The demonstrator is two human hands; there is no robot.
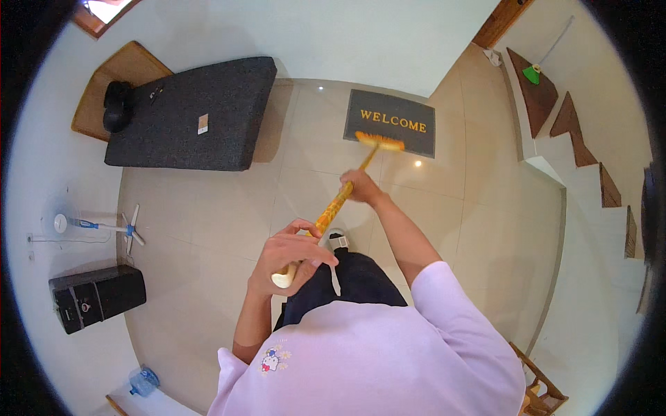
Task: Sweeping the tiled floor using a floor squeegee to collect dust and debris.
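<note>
A broom (335, 208) with a yellow patterned handle slants away from my body. Around its upper part, just below the pale end cap, is my left hand (288, 256), its fingers bent over the handle. Farther down, my right hand (360, 186) is closed around the same handle. The broom's head (380, 141), yellow with orange bristles, lies over the near edge of a grey doormat (390, 111) with yellow lettering. Whether the bristles press on the mat cannot be made out.
A dark mattress-like bed (194, 118) stands at the far left. Along the left wall are a white-and-blue fan (104, 226), a black speaker-like box (97, 298) and a blue water bottle (144, 381). Stairs (579, 149) with brown treads rise on the right, a green brush (533, 73) on one.
</note>
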